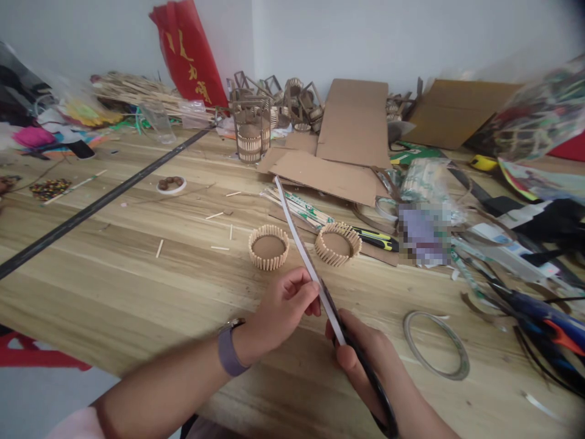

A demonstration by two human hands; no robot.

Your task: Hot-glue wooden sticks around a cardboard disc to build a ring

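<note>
My left hand, with a watch on its wrist, pinches a long narrow strip that is white on its upper face and brown along its edge. In my right hand are black-handled scissors, lying along the strip's lower end; their blades are mostly hidden. Beyond my hands stand two small round rings of short wooden sticks with brown bases, the left ring and the right ring. The strip passes between them and its far tip reaches toward the cardboard.
A tape roll lies at the right, near a blue glue gun. Cardboard sheets, a yellow-black cutter and small stick baskets are farther back. A long dark bar crosses the left side.
</note>
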